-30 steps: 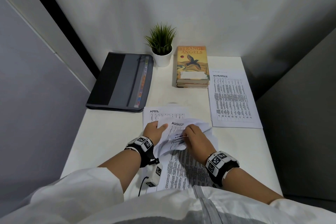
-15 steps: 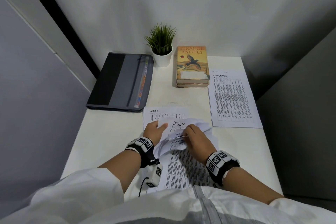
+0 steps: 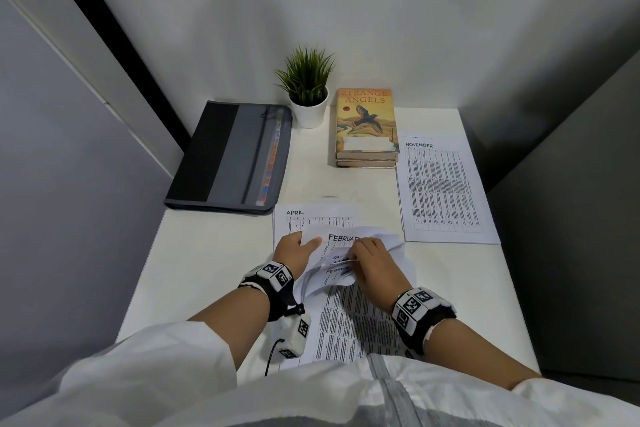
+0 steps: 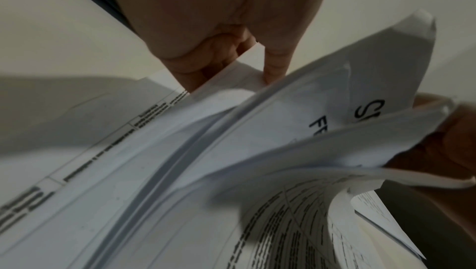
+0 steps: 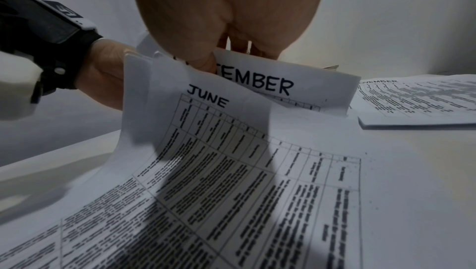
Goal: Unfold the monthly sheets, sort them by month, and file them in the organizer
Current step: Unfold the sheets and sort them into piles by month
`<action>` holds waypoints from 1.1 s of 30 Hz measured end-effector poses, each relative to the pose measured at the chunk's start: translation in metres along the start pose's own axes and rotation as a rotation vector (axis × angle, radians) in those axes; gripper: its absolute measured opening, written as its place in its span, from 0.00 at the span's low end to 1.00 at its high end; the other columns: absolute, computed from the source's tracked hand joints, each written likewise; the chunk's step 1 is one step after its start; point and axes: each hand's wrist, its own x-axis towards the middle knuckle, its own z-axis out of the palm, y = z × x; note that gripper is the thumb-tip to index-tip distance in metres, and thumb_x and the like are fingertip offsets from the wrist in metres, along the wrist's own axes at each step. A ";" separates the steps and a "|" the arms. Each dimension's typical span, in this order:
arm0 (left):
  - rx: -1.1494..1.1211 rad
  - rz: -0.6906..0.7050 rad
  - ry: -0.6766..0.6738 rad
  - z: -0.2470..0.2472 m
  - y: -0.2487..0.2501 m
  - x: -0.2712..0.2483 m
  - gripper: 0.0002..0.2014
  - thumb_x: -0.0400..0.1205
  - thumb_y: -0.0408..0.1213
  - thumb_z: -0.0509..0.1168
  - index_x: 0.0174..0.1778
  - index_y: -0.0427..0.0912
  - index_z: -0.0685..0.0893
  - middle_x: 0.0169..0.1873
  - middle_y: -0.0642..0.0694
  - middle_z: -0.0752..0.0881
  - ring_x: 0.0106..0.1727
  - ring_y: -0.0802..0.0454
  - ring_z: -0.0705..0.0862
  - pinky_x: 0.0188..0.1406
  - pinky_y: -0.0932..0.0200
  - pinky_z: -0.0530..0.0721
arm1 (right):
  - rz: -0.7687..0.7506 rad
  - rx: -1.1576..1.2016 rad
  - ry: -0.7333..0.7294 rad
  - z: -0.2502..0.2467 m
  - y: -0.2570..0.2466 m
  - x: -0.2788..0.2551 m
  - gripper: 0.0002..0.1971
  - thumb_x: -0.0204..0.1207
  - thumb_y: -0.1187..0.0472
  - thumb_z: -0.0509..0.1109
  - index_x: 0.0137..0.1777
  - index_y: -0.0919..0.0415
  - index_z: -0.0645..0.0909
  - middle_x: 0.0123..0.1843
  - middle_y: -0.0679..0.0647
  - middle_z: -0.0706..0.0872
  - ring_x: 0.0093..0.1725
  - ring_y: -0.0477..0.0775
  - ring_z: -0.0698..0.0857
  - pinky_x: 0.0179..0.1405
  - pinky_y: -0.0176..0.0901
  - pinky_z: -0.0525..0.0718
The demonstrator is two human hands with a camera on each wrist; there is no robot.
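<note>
**Both hands in the stack, organizer still shut at far left**

The stack of monthly sheets [image 3: 346, 288] lies right in front of you at the near middle of the desk [image 3: 214, 253], its long axis running away from your body, the top ends lifted and fanned. Your left hand [image 3: 298, 250] holds the raised upper ends from the left edge, thumb laid on the page headed FEBRUARY [image 3: 343, 238] – fingers curled behind the paper. Your right hand [image 3: 372, 265] pinches a few page tops from the right side; the right wrist view shows a sheet headed JUNE [image 5: 208, 96] curling under that palm and one ending in "EMBER" behind it.

I judge you are leafing through to find a month, so sorting is under way and filing has not begun. The April sheet [image 3: 313, 217] lies flat just beyond the stack, partly under it; the November sheet [image 3: 443, 191] lies flat to the right, near your right hand. The organizer [image 3: 228, 156] sits well off to the far left, closed, its coloured tabs facing the middle – your left hand is the nearer one for it.

Hard to tell: how many sheets are in the stack, whether any are still folded, and the full heading of the "EMBER" page. The left wrist view is blurred. A potted plant [image 3: 308, 87] and books [image 3: 367, 128] stand at the back.
</note>
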 end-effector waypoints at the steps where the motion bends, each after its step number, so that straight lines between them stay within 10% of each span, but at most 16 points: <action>1: 0.038 -0.008 -0.005 -0.001 -0.001 0.001 0.14 0.83 0.43 0.67 0.39 0.36 0.76 0.36 0.38 0.76 0.38 0.49 0.72 0.40 0.57 0.70 | 0.002 0.003 -0.002 0.000 0.000 0.000 0.06 0.75 0.69 0.67 0.49 0.61 0.77 0.51 0.55 0.79 0.53 0.57 0.75 0.51 0.47 0.76; 8: -0.058 0.004 0.000 0.002 -0.001 0.000 0.12 0.79 0.37 0.72 0.53 0.33 0.87 0.48 0.40 0.89 0.47 0.46 0.85 0.48 0.58 0.82 | 0.025 0.029 0.002 0.000 0.001 0.000 0.06 0.79 0.65 0.64 0.54 0.63 0.75 0.73 0.60 0.72 0.63 0.58 0.77 0.61 0.49 0.80; 12: -0.130 -0.009 -0.019 0.003 -0.001 -0.003 0.14 0.75 0.33 0.76 0.56 0.37 0.87 0.48 0.44 0.90 0.50 0.47 0.88 0.45 0.60 0.83 | 0.018 0.012 -0.012 0.000 0.001 0.001 0.06 0.77 0.68 0.66 0.53 0.64 0.77 0.64 0.58 0.78 0.58 0.60 0.77 0.57 0.49 0.79; 15: -0.108 0.006 -0.010 0.001 0.000 -0.003 0.06 0.78 0.37 0.73 0.45 0.38 0.87 0.39 0.44 0.88 0.39 0.49 0.84 0.42 0.57 0.82 | 0.014 0.020 -0.006 0.000 0.000 0.001 0.06 0.75 0.69 0.67 0.50 0.61 0.77 0.53 0.55 0.78 0.51 0.57 0.76 0.48 0.48 0.78; 19: -0.013 0.009 0.038 0.000 -0.002 0.002 0.25 0.82 0.41 0.69 0.27 0.46 0.60 0.25 0.48 0.60 0.28 0.51 0.59 0.30 0.56 0.57 | 0.023 0.039 -0.020 0.000 0.001 0.000 0.06 0.77 0.69 0.66 0.51 0.62 0.76 0.55 0.55 0.77 0.49 0.57 0.78 0.44 0.47 0.79; 23: 0.000 0.025 0.011 0.001 -0.002 0.002 0.19 0.81 0.40 0.70 0.27 0.45 0.70 0.24 0.49 0.71 0.27 0.52 0.68 0.28 0.61 0.65 | 0.030 0.037 -0.012 0.001 0.003 0.000 0.04 0.78 0.66 0.66 0.51 0.62 0.75 0.70 0.59 0.73 0.58 0.59 0.80 0.53 0.47 0.81; 27: -0.112 0.017 -0.020 0.002 0.001 -0.003 0.12 0.77 0.35 0.74 0.54 0.36 0.88 0.49 0.44 0.90 0.49 0.48 0.88 0.47 0.61 0.82 | 0.016 0.043 -0.018 0.000 0.003 0.002 0.04 0.79 0.66 0.65 0.51 0.62 0.75 0.68 0.59 0.75 0.59 0.58 0.79 0.57 0.48 0.81; 33: 0.142 0.250 0.107 0.004 -0.001 -0.005 0.32 0.73 0.38 0.77 0.70 0.50 0.71 0.66 0.52 0.70 0.66 0.57 0.69 0.69 0.60 0.67 | 0.032 0.045 -0.062 -0.003 0.001 0.008 0.05 0.77 0.70 0.64 0.49 0.61 0.75 0.49 0.56 0.79 0.47 0.58 0.77 0.45 0.50 0.77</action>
